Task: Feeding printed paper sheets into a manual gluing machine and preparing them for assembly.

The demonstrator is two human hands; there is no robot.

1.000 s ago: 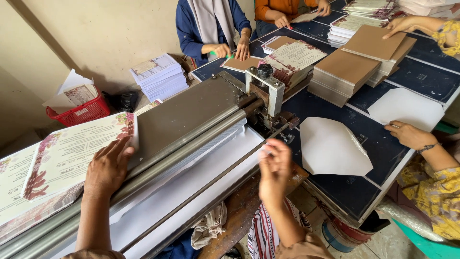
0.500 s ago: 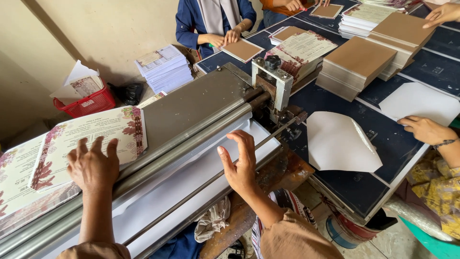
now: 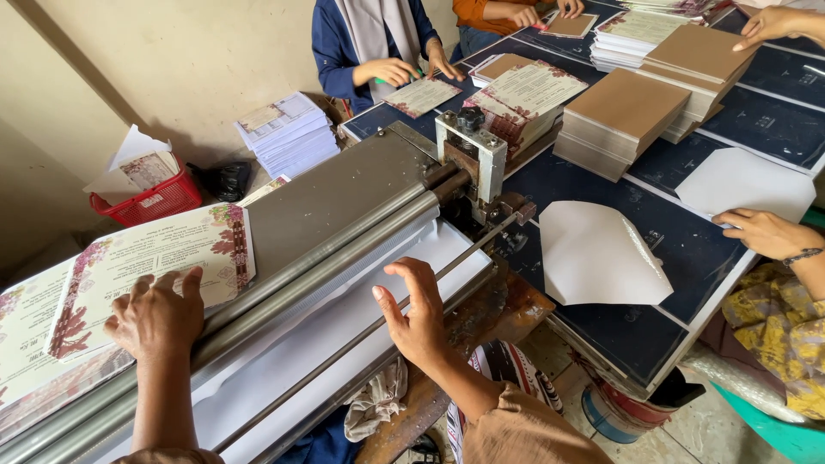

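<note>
The person's left hand lies flat, fingers spread, on the lower edge of a printed card sheet with a maroon floral border; the grip is open, pressing rather than pinching. That sheet rests on the grey metal bed of a long roller press, its far end overlapping more printed sheets that run off the left edge. The right hand hovers or rests, it is hard to say which, over the white sheet lying below the steel rollers; its grip is open too, fingers loosely curved, holding nothing. A thin steel rod passes just beyond its fingertips. Both forearms are cut off at the bottom edge.

On the dark blue table to the right lie a white curved paper piece, stacks of brown card boards and stacks of printed cards. Another person's hand rests on a second white sheet; only a patterned yellow sleeve shows beyond it. Across the table a seated person in a blue top handles a single card, the head out of frame. A red plastic basket of papers stands by the wall, beside a white paper stack.
</note>
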